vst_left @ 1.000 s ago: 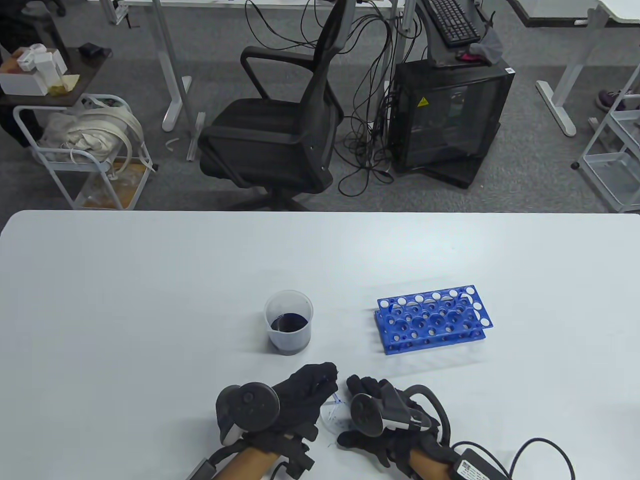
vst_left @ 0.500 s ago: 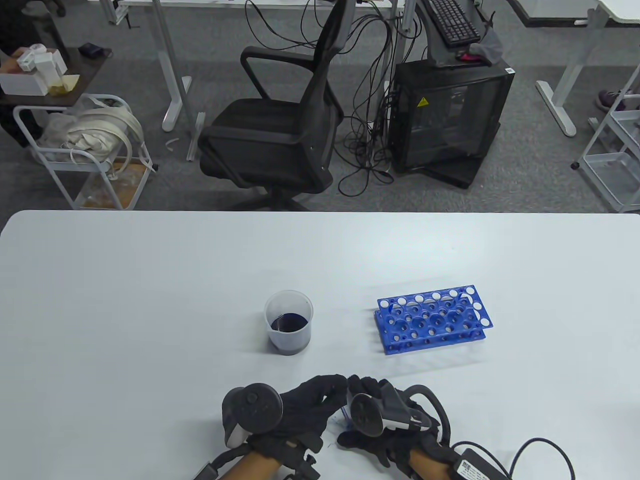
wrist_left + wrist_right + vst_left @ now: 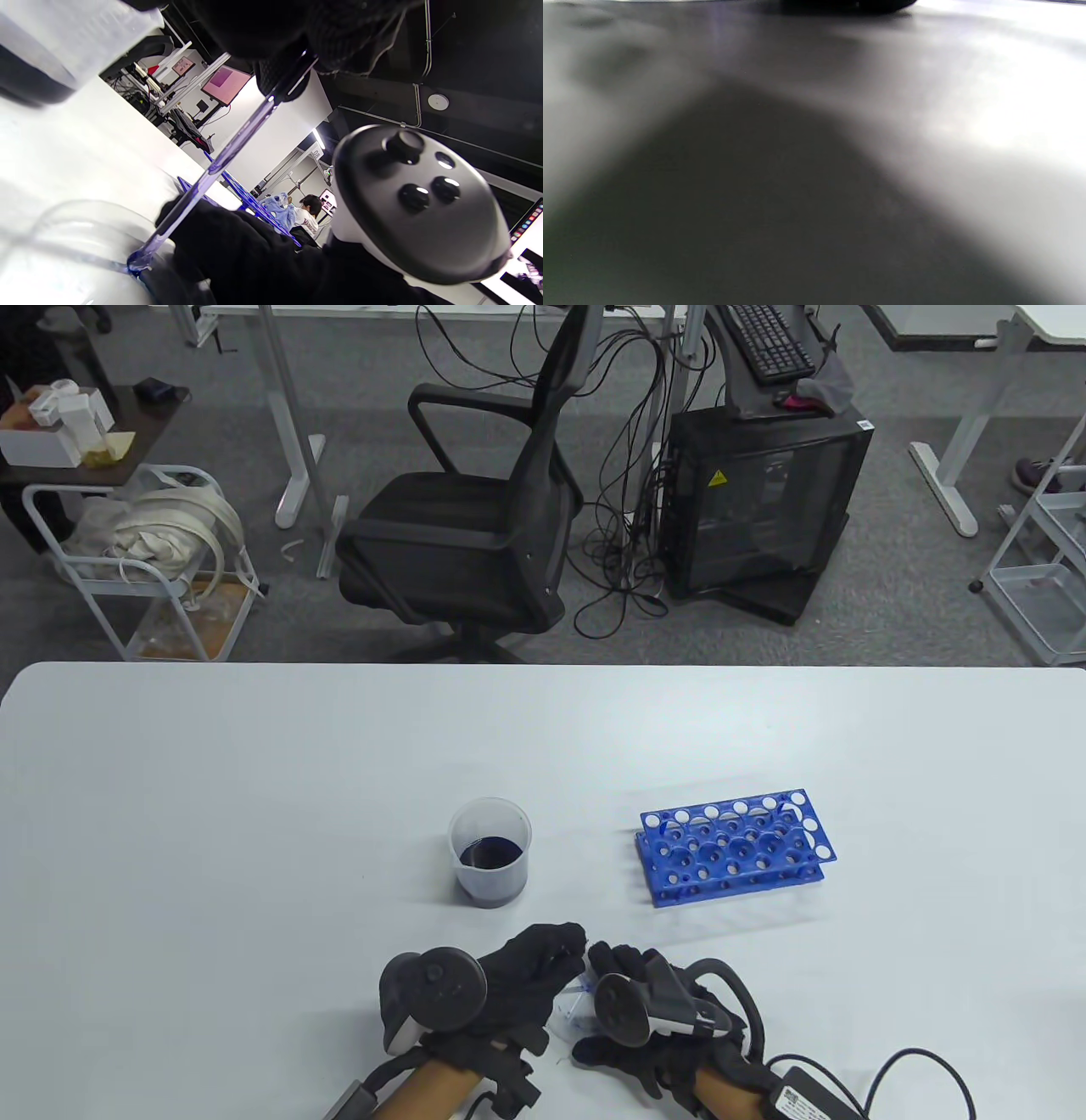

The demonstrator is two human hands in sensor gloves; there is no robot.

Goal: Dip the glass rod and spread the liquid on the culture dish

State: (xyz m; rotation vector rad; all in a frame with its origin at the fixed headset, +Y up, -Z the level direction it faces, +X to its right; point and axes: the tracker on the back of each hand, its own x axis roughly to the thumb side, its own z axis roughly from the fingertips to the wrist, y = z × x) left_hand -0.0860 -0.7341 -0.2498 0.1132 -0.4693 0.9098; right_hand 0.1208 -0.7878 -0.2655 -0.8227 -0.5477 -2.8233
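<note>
My left hand (image 3: 570, 943) pinches a glass rod (image 3: 580, 983) near its top; the rod slants down to the right. In the left wrist view the rod (image 3: 229, 152) is tinted blue and its tip touches the inside of the clear culture dish (image 3: 63, 237). The dish (image 3: 567, 1016) lies on the table between my hands, mostly hidden by them. My right hand (image 3: 612, 963) rests on the table with its fingers at the dish's right rim, holding it steady. The beaker (image 3: 489, 853) of dark blue liquid stands just beyond my hands. The right wrist view shows only blurred table.
A blue tube rack (image 3: 734, 844) lies to the right of the beaker. The white table (image 3: 212, 814) stretches to the left and far side. A cable and black box (image 3: 797, 1099) trail from my right wrist at the front edge.
My left hand has shifted a little to the right, closer to my right hand, dragging the rod tip across the dish. The right hand, beaker and rack have not moved.
</note>
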